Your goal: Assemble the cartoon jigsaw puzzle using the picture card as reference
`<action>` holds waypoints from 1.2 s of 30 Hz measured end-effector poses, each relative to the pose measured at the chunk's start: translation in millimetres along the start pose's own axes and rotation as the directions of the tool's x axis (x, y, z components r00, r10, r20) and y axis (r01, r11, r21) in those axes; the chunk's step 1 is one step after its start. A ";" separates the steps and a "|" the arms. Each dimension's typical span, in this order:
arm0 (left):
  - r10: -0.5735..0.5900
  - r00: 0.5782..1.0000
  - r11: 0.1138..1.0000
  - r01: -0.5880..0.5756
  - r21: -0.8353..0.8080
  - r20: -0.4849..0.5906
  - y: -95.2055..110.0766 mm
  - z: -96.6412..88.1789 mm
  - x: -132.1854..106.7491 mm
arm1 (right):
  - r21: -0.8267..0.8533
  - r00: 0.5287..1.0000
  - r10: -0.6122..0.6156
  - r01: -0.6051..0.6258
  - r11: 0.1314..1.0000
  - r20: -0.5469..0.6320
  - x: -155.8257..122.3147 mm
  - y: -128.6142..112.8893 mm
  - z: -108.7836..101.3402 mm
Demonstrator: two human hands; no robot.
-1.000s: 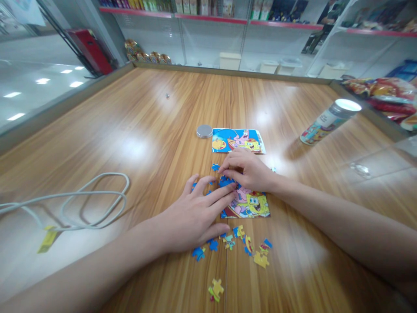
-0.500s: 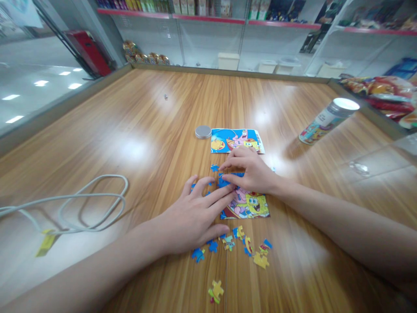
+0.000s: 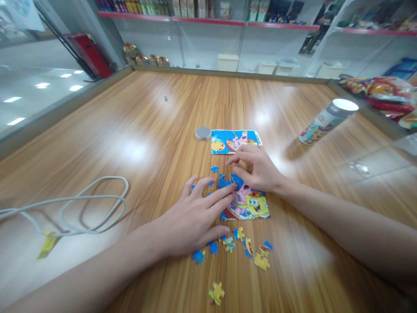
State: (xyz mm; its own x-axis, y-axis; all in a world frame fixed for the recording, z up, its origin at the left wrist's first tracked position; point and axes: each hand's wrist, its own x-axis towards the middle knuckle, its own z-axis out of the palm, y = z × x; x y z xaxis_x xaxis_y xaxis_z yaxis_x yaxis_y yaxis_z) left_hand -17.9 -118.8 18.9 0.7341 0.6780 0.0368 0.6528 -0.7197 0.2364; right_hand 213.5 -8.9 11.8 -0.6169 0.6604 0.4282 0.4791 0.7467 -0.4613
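Observation:
A partly joined jigsaw puzzle (image 3: 257, 205) with a yellow and a pink cartoon figure lies on the wooden table. My left hand (image 3: 197, 217) rests palm down with fingers spread, its fingertips on the puzzle's left part. Over the upper edge hovers my right hand (image 3: 257, 168), thumb and forefinger apart with nothing visible between them. A loose blue piece (image 3: 214, 168) lies just above the puzzle, and a few more are partly hidden by my left fingers. Below are several loose pieces, among them a yellow piece (image 3: 262, 261) and a yellow-green piece (image 3: 216, 293). The reference picture card (image 3: 224, 141) lies beyond my right hand.
A round metal lid (image 3: 203, 133) sits beside the card. To the right stands a printed cylindrical can (image 3: 327, 121). A white cable (image 3: 94, 195) with a yellow tag loops at left. Snack packets (image 3: 387, 93) lie past the right edge; shelves line the back.
My right hand has shifted slightly right, with its thumb and forefinger more apart, showing more of the puzzle's upper edge. My left hand stays in place.

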 end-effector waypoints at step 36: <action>-0.382 0.871 0.922 0.332 -0.201 -0.310 -31.2 6.5 8.3 | -0.019 0.998 -0.050 0.049 0.999 -0.031 -5.6 -13.5 7.3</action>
State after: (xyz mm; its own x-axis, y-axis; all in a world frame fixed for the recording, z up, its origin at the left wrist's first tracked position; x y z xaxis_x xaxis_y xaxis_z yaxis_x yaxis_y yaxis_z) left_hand -31.0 -91.7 5.5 0.3324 0.9114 0.2427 0.8081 -0.4079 0.4250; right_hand 206.0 -23.4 9.9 -0.6201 0.6245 0.4749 0.4601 0.7798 -0.4246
